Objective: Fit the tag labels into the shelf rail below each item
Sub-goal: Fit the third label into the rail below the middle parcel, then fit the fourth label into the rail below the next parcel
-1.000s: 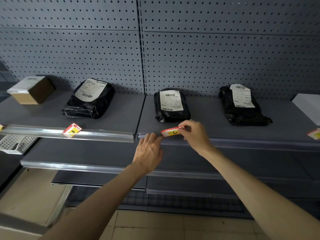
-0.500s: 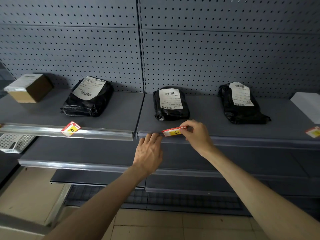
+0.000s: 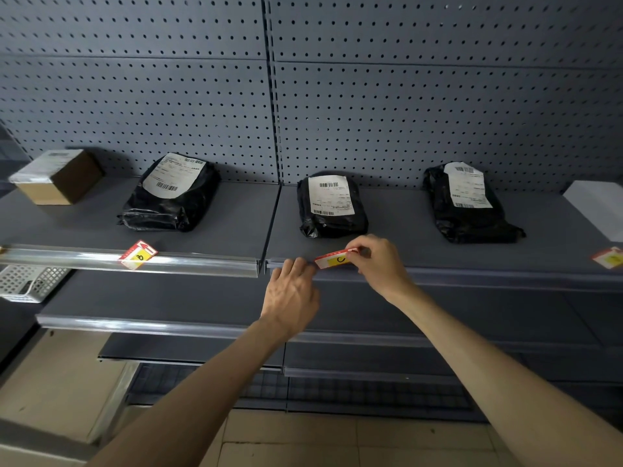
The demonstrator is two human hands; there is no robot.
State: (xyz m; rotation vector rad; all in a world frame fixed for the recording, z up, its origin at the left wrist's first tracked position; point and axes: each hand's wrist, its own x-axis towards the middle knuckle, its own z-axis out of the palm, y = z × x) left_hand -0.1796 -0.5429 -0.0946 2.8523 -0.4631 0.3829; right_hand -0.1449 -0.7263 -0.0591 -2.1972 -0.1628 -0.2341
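Below the middle black parcel (image 3: pixel 332 205), the right hand (image 3: pixel 379 264) is pinching a red-and-yellow tag label (image 3: pixel 335 259) against the shelf rail (image 3: pixel 472 276), while the left hand's (image 3: pixel 291 293) fingertips are pressing together on the rail just beside it.

box (image 3: pixel 57 176) far left on shelf (image 3: pixel 236 224) | three parcels right of it | tags on rail (image 3: pixel 188 262) before parcels

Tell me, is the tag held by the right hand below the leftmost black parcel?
No, the tag in the right hand sits at the rail just below the middle black parcel.
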